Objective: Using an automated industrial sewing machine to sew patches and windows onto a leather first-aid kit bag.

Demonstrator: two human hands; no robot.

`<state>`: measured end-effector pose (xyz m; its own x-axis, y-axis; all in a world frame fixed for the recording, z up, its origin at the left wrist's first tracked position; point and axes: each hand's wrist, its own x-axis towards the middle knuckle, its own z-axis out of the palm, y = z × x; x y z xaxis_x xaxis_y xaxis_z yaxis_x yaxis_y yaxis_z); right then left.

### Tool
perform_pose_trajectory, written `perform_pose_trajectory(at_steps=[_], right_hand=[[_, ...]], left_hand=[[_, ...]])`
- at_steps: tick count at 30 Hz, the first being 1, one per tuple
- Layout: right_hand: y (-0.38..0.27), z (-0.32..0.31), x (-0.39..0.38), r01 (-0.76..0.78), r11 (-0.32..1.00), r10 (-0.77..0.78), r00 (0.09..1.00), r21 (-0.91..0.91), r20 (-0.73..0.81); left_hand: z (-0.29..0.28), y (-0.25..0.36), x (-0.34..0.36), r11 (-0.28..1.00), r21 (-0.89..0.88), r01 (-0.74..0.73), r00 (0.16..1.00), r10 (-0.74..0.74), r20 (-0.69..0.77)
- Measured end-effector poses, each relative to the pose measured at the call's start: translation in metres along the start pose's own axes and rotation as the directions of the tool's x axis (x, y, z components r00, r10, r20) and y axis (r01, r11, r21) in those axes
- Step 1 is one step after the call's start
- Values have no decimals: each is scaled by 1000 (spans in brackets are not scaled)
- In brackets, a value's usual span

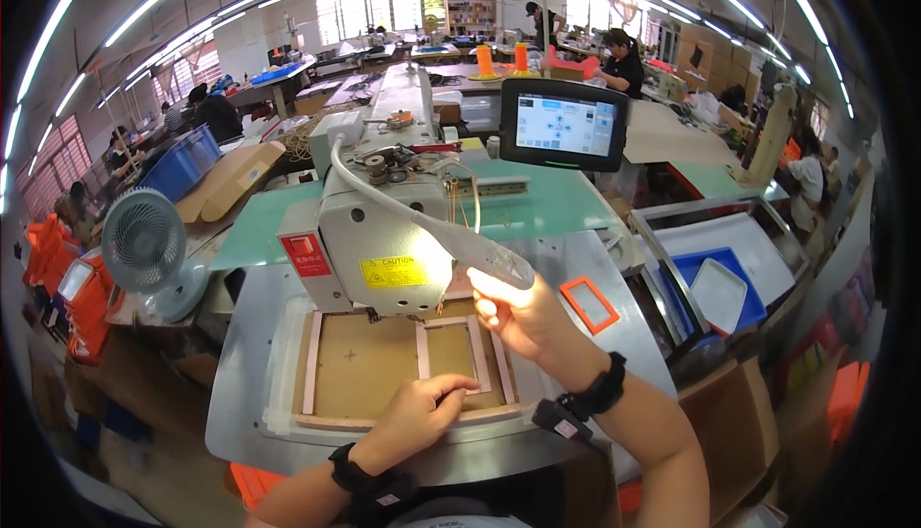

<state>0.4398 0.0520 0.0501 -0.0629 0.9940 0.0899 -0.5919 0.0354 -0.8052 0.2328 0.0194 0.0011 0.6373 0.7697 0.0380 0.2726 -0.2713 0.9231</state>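
In front of me stands an industrial sewing machine with a pale grey head (379, 231), a yellow label and a red label on its front. Under the head lies a flat template frame (365, 355), brownish inside with pale pink strips. My left hand (413, 422) rests over the frame's near edge, index finger stretched toward the inner strip, and I see nothing held in it. My right hand (523, 317) is raised beside the head's right side, below the end of a grey lamp arm (480, 250). Its fingers are curled together in bright light; anything between them is too small to make out.
An orange rectangular frame (589, 305) lies on the metal table right of my right hand. A control screen (562, 125) stands behind it. At left is a fan (144, 240); at right, a blue tray (753, 309) holds a white one. Other people work farther back.
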Motion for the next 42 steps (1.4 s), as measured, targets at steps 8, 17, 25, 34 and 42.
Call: perform_pose_trajectory(at_steps=[8, 17, 25, 34, 42], right_hand=[[35, -28, 50, -63, 953, 77, 996, 297, -37], [41, -25, 56, -89, 906, 54, 994, 415, 97], [31, -20, 41, 0, 947, -52, 987, 322, 153], [31, -14, 41, -2, 969, 4, 1000, 246, -8], [28, -10, 35, 84, 988, -90, 995, 126, 40]], left_hand=[[3, -9, 1, 975, -222, 3, 998, -17, -63], [-2, -1, -3, 982, -187, 16, 996, -32, -81], [-4, 0, -3, 982, -189, 26, 996, -41, -76], [-1, -4, 0, 984, -176, 11, 997, -23, -67], [-4, -5, -2, 988, -152, 22, 997, -32, -64]])
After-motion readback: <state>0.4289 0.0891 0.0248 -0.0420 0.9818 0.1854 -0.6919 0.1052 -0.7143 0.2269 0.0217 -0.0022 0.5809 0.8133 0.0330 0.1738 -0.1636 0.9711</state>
